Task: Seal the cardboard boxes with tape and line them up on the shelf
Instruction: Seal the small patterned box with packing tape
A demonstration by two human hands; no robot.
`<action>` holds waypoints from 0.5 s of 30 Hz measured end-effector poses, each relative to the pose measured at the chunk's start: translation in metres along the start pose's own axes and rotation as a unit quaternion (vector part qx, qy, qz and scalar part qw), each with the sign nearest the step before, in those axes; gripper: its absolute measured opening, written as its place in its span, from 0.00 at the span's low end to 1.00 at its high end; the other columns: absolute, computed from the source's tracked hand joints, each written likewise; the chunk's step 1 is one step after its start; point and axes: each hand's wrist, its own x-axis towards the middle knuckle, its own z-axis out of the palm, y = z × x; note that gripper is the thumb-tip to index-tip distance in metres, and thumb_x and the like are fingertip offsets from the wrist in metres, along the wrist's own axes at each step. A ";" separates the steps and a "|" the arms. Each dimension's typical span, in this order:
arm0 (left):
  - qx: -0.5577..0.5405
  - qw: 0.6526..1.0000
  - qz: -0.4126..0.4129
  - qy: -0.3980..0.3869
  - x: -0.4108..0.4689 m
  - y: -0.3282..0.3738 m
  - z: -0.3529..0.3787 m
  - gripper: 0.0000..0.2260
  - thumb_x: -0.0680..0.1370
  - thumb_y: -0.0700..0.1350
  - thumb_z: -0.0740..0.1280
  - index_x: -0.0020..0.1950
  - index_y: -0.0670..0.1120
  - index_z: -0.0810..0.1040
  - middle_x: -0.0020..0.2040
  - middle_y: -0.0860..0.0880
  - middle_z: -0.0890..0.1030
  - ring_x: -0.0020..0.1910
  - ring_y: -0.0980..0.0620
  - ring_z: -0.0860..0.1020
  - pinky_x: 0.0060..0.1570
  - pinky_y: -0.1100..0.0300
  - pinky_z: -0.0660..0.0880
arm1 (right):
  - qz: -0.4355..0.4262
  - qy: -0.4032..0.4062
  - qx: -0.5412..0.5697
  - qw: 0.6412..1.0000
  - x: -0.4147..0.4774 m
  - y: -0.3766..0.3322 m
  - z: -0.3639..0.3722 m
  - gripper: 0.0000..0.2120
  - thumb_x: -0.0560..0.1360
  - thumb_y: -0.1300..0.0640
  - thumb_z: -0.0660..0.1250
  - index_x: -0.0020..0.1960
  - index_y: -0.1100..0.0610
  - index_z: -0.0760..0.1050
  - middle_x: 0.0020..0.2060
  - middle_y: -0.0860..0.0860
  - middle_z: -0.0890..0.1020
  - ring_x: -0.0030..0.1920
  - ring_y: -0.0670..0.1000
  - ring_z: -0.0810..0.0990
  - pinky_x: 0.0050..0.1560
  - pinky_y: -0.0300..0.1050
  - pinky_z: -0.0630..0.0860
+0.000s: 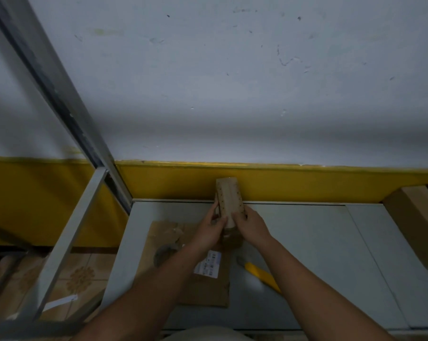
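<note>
A small, narrow cardboard box (229, 198) with dotted marks along its edges is held above the grey shelf surface (306, 242), its far end near the yellow wall band. My left hand (209, 230) grips its left side. My right hand (251, 226) grips its right side and near end. Under my left forearm, a roll of clear tape (164, 254) lies on a flattened cardboard sheet (203, 286) that carries a white barcode label (208, 264).
A yellow utility knife (259, 273) lies on the shelf right of the flat cardboard. A larger cardboard box (414, 222) stands at the right edge. A grey metal shelf post (67, 232) rises at left, with tiled floor and more boxes below.
</note>
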 end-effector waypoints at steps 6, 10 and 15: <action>0.020 1.000 0.012 -0.010 -0.001 -0.005 0.003 0.29 0.86 0.52 0.64 0.85 0.62 0.57 0.75 0.51 0.75 0.65 0.54 0.80 0.56 0.63 0.81 | 0.007 -0.007 0.066 0.998 -0.007 0.014 0.009 0.24 0.85 0.44 0.58 0.79 0.51 0.64 0.70 0.53 0.76 0.63 0.52 0.78 0.63 0.47 0.75; 0.020 0.999 0.022 0.013 -0.005 0.002 -0.001 0.27 0.86 0.55 0.63 0.84 0.59 0.59 0.73 0.52 0.75 0.60 0.59 0.79 0.46 0.70 0.78 | 0.007 0.004 0.122 0.992 -0.009 0.013 0.012 0.30 0.84 0.38 0.58 0.81 0.48 0.58 0.74 0.51 0.74 0.67 0.50 0.77 0.64 0.44 0.74; -0.020 0.998 0.002 0.059 -0.005 0.004 -0.005 0.24 0.86 0.56 0.62 0.82 0.53 0.66 0.72 0.49 0.78 0.58 0.58 0.81 0.50 0.63 0.80 | 0.029 0.028 0.141 0.989 -0.016 0.018 0.012 0.58 0.63 0.14 0.54 0.84 0.46 0.51 0.79 0.53 0.66 0.75 0.54 0.70 0.74 0.56 0.69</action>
